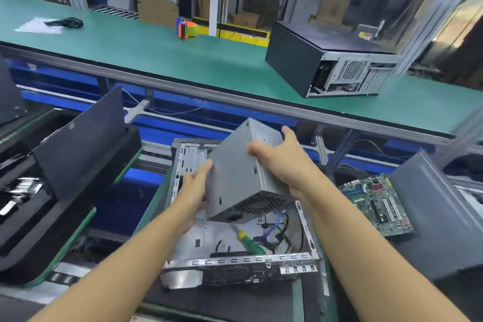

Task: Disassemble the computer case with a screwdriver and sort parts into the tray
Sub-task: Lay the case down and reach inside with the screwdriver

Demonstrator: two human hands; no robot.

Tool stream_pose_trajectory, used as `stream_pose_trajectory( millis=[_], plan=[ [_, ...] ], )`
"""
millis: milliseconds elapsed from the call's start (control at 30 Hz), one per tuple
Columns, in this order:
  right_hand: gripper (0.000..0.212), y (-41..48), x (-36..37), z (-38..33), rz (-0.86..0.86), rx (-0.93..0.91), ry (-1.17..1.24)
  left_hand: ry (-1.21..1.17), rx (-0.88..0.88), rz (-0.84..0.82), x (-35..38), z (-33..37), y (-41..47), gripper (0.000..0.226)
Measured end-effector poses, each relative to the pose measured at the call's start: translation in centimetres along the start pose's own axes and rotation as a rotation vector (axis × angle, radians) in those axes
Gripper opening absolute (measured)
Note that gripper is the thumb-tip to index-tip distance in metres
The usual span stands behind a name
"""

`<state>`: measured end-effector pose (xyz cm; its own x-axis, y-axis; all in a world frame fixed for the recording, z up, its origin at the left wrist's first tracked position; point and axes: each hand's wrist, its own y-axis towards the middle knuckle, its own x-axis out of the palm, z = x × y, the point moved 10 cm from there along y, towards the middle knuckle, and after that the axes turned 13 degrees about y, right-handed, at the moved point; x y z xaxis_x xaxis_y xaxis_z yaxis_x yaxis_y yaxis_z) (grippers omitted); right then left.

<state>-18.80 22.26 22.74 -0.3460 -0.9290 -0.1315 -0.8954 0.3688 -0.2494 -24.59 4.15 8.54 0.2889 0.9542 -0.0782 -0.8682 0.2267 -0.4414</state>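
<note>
A grey metal power supply box (235, 175) hangs tilted above the open computer case (235, 260), vent side down. My left hand (194, 185) holds its left face, thumb along the front edge. My right hand (281, 158) grips its right side, fingers curled over the top face. Inside the case lie a green-and-yellow screwdriver (248, 240) and loose black and blue cables (279, 232). A green motherboard (376, 202) rests to the right of the case.
Black case panels (81, 144) and bezels are stacked at the left. A second computer case (329, 60) sits on the green bench (156, 55) behind, with a tape dispenser (186, 27) and a black cable (66, 23). A grey panel (428, 206) stands at the right.
</note>
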Motion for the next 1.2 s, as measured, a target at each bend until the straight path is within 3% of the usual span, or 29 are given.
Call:
stream_pose_trajectory(
  millis=[100, 200, 333, 433, 600, 700, 800, 933, 1033, 1100, 1200],
  plan=[
    [0.121, -0.6, -2.1, -4.6, 0.04, -0.135, 0.028, -0.235, -0.001, -0.455, 4.3, 1.3, -1.3, 0.081],
    [0.123, -1.2, -3.9, -7.3, 0.042, -0.2, 0.096, -0.34, 0.096, -0.589, 6.1, 6.3, -3.3, 0.095],
    [0.122, -2.7, -6.0, -9.3, 0.051, -0.28, 0.125, -0.276, 0.184, -0.46, 7.2, 11.3, -4.8, 0.076],
    [0.119, -3.7, -7.2, -10.4, 0.034, -0.33, 0.17, -0.367, 0.283, -0.411, 7.9, 13.6, -5.7, 0.066],
    [0.114, -4.6, -8.2, -11.5, 0.031, -0.377, 0.055, -0.43, 0.384, -0.391, 9.6, 14.4, -6.7, 0.068],
    [0.123, -5.1, -8.4, -9.7, 0.033, -0.32, -0.062, -0.387, 0.423, -0.345, 9.8, 13.5, -6.4, 0.067],
    [0.114, -5.5, -9.3, -8.1, 0.067, -0.346, 0.046, -0.248, 0.395, -0.408, 10.8, 12.1, -5.9, 0.077],
    [0.1, -5.9, -10.7, -7.2, 0.082, -0.398, 0.202, -0.105, 0.334, -0.49, 11.0, 10.2, -3.4, 0.065],
    [0.103, -6.2, -12.1, -8.0, 0.093, -0.427, 0.103, -0.015, 0.391, -0.305, 8.9, 8.9, 0.0, 0.042],
    [0.101, -6.5, -13.1, -8.4, 0.091, -0.432, 0.04, 0.25, 0.406, -0.169, 7.8, 7.2, 2.3, 0.025],
    [0.1, -6.8, -14.7, -7.8, 0.085, -0.391, -0.015, 0.629, 0.483, -0.12, 9.0, 5.8, 4.0, 0.06]
  ],
)
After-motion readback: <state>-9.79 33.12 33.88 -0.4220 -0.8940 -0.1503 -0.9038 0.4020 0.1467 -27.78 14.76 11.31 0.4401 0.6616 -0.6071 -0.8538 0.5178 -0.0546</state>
